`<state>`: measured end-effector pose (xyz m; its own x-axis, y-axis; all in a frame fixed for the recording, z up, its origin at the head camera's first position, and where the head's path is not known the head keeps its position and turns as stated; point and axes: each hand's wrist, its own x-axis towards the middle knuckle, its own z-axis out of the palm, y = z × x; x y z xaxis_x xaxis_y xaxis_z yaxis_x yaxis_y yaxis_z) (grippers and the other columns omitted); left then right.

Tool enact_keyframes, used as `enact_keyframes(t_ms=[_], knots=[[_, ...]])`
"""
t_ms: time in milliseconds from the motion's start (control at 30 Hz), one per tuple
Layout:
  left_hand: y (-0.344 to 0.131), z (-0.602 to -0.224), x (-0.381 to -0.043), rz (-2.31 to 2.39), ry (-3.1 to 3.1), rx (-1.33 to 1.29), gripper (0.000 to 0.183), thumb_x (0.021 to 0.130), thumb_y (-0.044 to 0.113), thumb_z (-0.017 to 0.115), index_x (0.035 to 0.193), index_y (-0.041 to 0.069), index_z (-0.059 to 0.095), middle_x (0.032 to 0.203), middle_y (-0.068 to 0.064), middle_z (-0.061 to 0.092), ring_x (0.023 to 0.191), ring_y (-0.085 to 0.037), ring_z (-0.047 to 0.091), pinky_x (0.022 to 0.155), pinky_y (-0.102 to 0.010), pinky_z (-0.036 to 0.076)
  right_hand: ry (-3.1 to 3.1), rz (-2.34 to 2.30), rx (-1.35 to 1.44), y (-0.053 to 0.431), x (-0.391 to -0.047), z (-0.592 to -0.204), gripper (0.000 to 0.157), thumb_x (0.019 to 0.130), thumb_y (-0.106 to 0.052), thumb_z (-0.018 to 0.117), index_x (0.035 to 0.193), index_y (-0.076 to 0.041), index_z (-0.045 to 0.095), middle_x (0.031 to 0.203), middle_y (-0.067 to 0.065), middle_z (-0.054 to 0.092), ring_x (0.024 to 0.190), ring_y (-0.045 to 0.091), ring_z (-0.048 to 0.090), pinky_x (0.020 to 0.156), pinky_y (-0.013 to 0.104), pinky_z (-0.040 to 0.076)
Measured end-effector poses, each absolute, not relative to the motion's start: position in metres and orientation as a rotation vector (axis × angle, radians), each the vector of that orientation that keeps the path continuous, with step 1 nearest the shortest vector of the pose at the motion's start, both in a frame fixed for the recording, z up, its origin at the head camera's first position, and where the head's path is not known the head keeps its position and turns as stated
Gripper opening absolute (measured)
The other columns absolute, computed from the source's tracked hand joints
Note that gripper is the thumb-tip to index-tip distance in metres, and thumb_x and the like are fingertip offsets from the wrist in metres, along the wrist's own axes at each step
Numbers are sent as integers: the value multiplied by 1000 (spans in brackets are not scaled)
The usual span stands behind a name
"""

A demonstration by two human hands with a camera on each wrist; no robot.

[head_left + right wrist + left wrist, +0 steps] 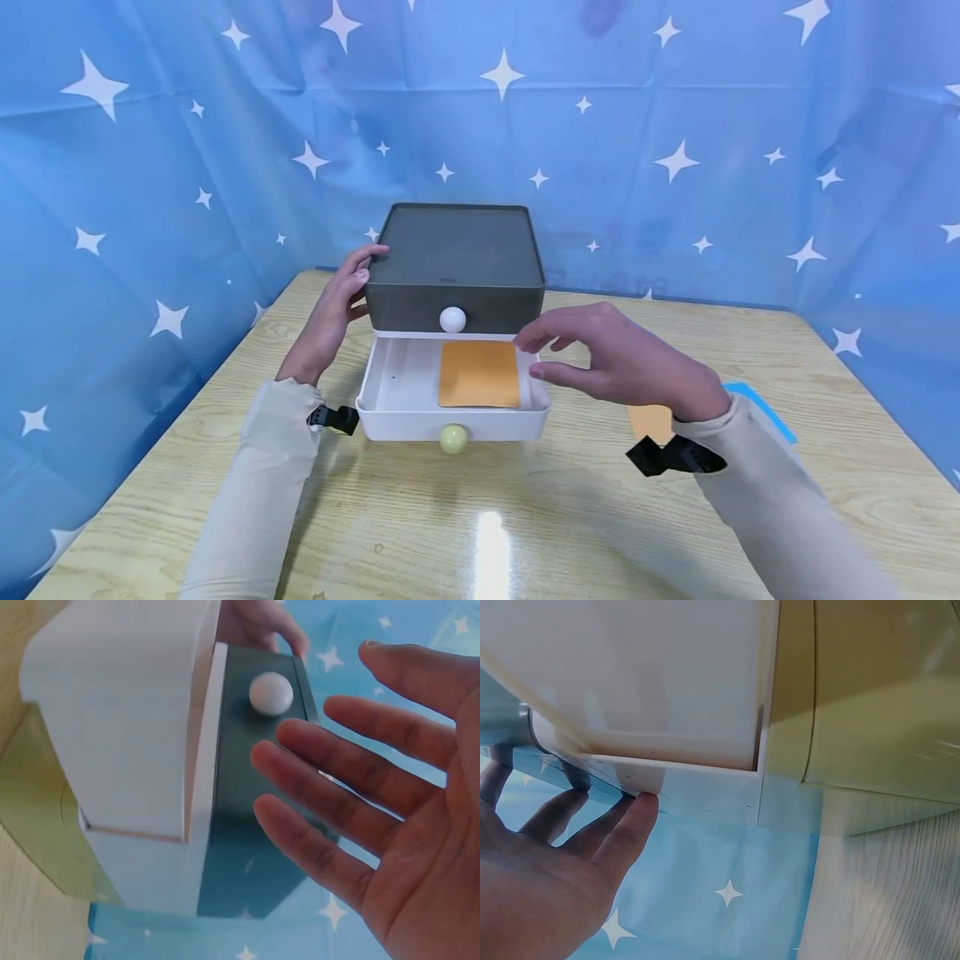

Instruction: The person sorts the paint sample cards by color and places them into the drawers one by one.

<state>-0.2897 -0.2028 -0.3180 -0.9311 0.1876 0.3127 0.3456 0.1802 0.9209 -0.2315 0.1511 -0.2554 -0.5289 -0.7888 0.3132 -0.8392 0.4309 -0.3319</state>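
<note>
A pale wood-grained table [420, 525] carries a drawer unit [459, 275] with a dark top, which stands directly on it. Right of the drawer unit lies an orange piece [651, 421], partly hidden; farther right of the unit lies a blue piece [762, 407], also partly hidden. In front of the unit, the wood shows a bright reflection.

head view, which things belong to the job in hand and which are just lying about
Likely in the job:
dark grey box, touched by the left hand
open white drawer, right hand near it
orange sheet in the drawer

Apparently lying about:
second orange piece, partly hidden
blue piece, partly hidden
</note>
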Motion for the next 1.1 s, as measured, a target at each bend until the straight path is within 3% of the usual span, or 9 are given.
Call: enact_keyframes(t_ms=[500, 767, 1100], knots=[[-203, -319, -290, -1865, -2309, -534, 49, 106, 44, 29, 153, 32, 36, 165, -3, 27, 150, -33, 34, 117, -64, 28, -2645, 643, 1259, 192, -229, -262, 23, 93, -17, 71, 116, -19, 71, 113, -10, 72, 97, 5, 67, 83, 27, 56], [-203, -319, -290, -1864, -2304, -530, 49, 106, 43, 29, 153, 31, 36, 164, -4, 28, 150, -33, 34, 117, -64, 28, -2713, 633, 1139, 211, -229, -280, 25, 91, -19, 74, 116, -18, 70, 114, -7, 72, 98, 11, 69, 82, 28, 57], [-203, -319, -290, -1866, -2302, -535, 49, 106, 44, 29, 153, 31, 36, 165, -4, 27, 150, -34, 34, 117, -64, 28, -2802, 560, 1041, 240, -239, -309, 39, 85, -25, 80, 121, -16, 67, 120, -1, 70, 104, 21, 68, 85, 32, 57]])
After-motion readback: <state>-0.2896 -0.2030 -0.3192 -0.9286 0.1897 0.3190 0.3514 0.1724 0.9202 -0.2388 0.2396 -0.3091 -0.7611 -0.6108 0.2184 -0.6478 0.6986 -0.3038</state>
